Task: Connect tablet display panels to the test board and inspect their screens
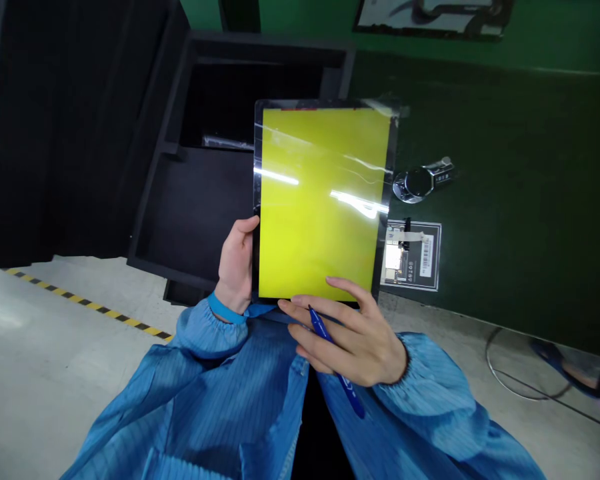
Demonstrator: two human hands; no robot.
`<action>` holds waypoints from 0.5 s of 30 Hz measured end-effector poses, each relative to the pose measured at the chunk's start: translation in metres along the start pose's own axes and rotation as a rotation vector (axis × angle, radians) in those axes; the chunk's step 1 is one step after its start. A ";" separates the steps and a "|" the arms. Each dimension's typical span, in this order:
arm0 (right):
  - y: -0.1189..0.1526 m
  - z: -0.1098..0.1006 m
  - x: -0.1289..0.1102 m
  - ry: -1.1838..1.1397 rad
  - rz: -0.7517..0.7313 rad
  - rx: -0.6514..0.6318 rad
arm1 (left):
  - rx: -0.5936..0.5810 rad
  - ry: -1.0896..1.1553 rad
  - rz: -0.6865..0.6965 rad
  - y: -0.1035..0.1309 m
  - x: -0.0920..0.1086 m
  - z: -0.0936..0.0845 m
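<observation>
Bench (520,200): dk green, at op.'s R. Blk tray (195,207): at L. Disp. panel (325,213): held upright in front of op., betw. tray & bench; lit solid yellow.

Status, from where I stand: judged mid-op. Done: panel powered & in hand. Left: panel not set down; I see no pen mark on the lit area.

R hand (353,337): fingers spread at panel's lower edge, blue pen (350,395) held betw. them. L hand (236,263): clamps panel's L side.

Labels: dk module (414,255) on bench, partly behind panel, pale symbols, too small to read. Pen: wht print, illegible. Wht label (427,256) on module: barcode visible, text n/a. No brand legible.
</observation>
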State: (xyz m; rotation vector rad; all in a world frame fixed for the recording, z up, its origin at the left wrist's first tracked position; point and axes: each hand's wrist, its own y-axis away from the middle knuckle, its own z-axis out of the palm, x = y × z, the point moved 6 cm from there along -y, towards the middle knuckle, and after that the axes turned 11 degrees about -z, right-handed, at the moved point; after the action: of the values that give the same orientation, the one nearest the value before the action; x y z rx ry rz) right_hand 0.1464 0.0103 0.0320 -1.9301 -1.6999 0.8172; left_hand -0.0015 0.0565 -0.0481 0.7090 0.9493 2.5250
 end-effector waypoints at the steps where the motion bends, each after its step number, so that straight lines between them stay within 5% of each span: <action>1: 0.001 0.000 0.001 0.004 0.001 0.004 | 0.001 0.004 0.005 0.000 0.000 0.000; 6: 0.009 -0.009 0.003 0.010 -0.003 0.128 | 0.015 0.014 0.022 -0.001 0.001 -0.001; 15: -0.004 0.005 0.002 -0.004 0.017 -0.082 | -0.008 -0.018 0.025 0.001 0.002 0.002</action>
State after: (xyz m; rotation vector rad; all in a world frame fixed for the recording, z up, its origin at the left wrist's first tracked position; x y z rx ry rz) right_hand 0.1403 0.0125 0.0301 -2.0001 -1.7468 0.7692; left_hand -0.0022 0.0573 -0.0454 0.7445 0.9295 2.5377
